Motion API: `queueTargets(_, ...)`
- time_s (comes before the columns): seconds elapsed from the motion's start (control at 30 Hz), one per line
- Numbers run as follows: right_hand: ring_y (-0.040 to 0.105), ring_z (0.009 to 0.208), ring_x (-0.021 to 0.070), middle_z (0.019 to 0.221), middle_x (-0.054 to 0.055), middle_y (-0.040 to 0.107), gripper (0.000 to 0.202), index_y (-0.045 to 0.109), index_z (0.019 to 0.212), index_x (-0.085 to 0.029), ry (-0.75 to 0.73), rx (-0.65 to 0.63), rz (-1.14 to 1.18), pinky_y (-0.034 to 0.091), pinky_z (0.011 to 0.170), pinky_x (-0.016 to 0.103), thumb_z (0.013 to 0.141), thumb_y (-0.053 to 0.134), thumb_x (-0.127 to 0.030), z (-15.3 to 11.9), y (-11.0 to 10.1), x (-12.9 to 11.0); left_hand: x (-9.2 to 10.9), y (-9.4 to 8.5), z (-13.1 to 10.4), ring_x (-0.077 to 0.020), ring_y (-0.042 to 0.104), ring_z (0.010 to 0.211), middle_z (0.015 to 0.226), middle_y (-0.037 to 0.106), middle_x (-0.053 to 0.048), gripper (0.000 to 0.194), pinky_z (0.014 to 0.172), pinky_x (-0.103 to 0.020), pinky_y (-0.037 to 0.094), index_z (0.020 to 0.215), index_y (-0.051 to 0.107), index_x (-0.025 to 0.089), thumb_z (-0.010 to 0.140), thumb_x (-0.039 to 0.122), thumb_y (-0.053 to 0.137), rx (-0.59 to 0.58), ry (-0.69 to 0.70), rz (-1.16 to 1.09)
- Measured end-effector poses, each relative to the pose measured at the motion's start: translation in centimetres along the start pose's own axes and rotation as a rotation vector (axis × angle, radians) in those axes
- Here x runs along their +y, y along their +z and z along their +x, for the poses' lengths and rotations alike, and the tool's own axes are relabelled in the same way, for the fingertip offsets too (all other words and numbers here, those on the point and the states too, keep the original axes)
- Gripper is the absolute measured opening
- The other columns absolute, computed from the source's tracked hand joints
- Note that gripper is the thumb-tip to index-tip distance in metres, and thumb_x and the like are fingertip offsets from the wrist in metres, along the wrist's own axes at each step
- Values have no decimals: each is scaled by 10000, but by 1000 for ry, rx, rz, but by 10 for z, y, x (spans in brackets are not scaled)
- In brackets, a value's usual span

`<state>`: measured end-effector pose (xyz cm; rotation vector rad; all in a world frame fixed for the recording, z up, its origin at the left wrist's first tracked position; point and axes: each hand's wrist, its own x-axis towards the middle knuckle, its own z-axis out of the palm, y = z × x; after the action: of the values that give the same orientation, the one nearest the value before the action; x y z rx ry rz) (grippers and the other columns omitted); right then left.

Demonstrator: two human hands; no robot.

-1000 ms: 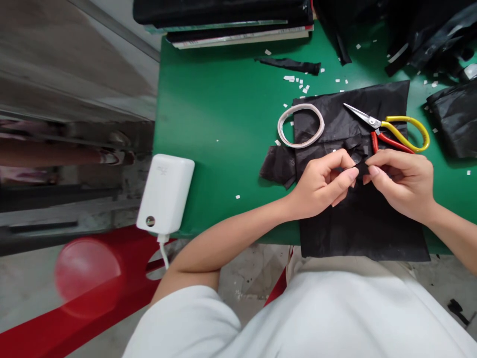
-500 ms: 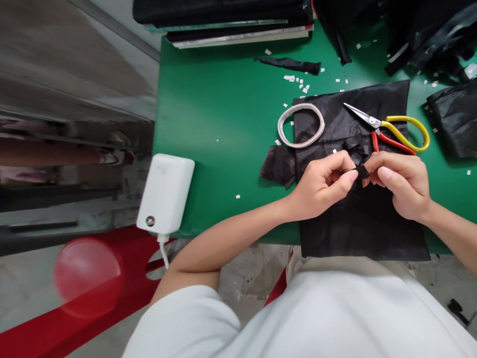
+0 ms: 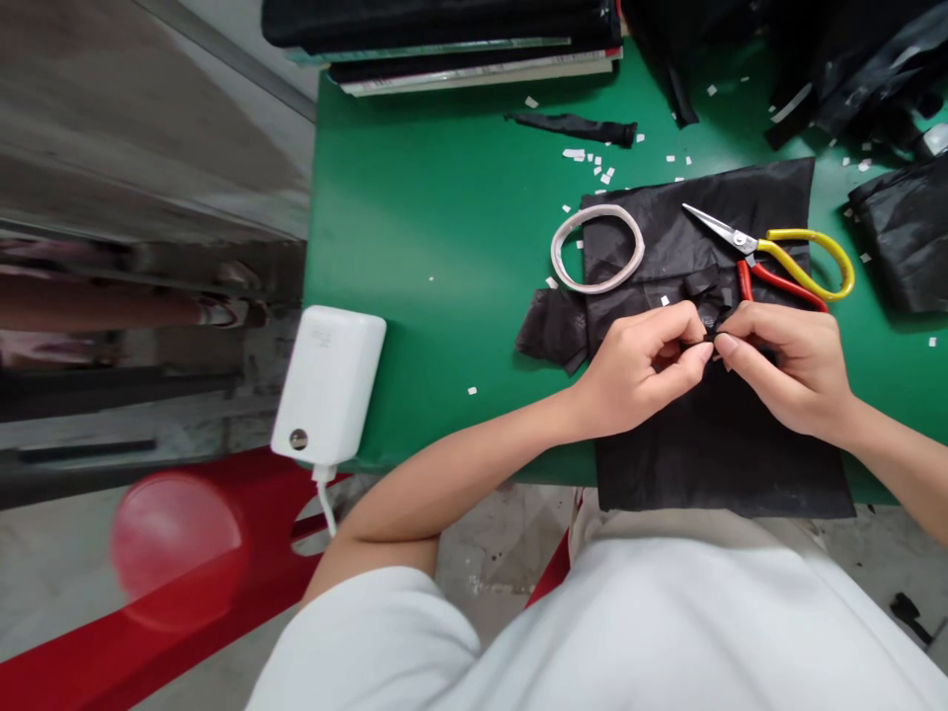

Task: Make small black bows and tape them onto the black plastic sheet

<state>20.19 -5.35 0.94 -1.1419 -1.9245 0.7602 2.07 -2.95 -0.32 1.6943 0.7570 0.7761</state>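
My left hand [image 3: 648, 365] and my right hand [image 3: 789, 365] meet fingertip to fingertip, both pinching a small black piece that is mostly hidden by the fingers. Beneath them a large black sheet [image 3: 722, 454] lies over the green table's front edge. Scissors [image 3: 748, 245] with one yellow and one red handle rest on the sheet, just beyond my right hand. A roll of white tape [image 3: 561, 247] lies partly on the sheet's left side, beyond my left hand. A crumpled black piece [image 3: 552, 326] sits left of the sheet.
A white power bank [image 3: 330, 380] with a cable is at the left edge of the green table [image 3: 415, 227]. Books [image 3: 481, 71] are stacked at the back. Black bags [image 3: 851, 59] and a folded black bundle [image 3: 908, 237] lie right. Small white bits are scattered about.
My right hand's thumb and fingers have closed in against my left fingertips. The black piece between them shows less than before.
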Motion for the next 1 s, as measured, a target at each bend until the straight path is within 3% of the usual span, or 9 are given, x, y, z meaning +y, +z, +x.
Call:
queueTargets(0.3, 461, 524, 72, 608, -42, 545, 176, 551, 723, -203, 88, 19, 89, 363, 502, 223, 894, 551, -160, 1, 1, -2, 0, -4, 1, -78, 415, 590, 661, 470, 24, 266, 561, -233, 323, 738, 481, 172, 924, 347, 556, 18, 32, 7)
queueTargets(0.6, 450, 527, 75, 610, -38, 536, 188, 557, 727, -199, 139, 1, 164, 358, 512, 229, 913, 533, -203, 2, 0, 0, 6, -9, 2, -111, 499, 626, 621, 529, 3, 334, 645, -274, 410, 743, 511, 168, 984, 386, 431, -14, 58, 53)
queueTargets(0.8, 475, 505, 78, 612, -30, 590, 168, 603, 737, -201, 125, 30, 130, 367, 502, 234, 900, 561, -213, 3, 0, 5, 2, -8, 2, -74, 552, 586, 745, 541, 15, 218, 557, -218, 457, 878, 486, 172, 941, 377, 525, 11, -34, -165)
queueTargets(1.0, 502, 521, 99, 621, -12, 621, 180, 620, 737, -215, 115, 48, 44, 388, 510, 260, 905, 562, -246, 5, -3, 5, 2, -13, 6, -67, 559, 594, 724, 511, 27, 157, 561, -199, 471, 840, 494, 174, 944, 289, 519, 50, 19, -66)
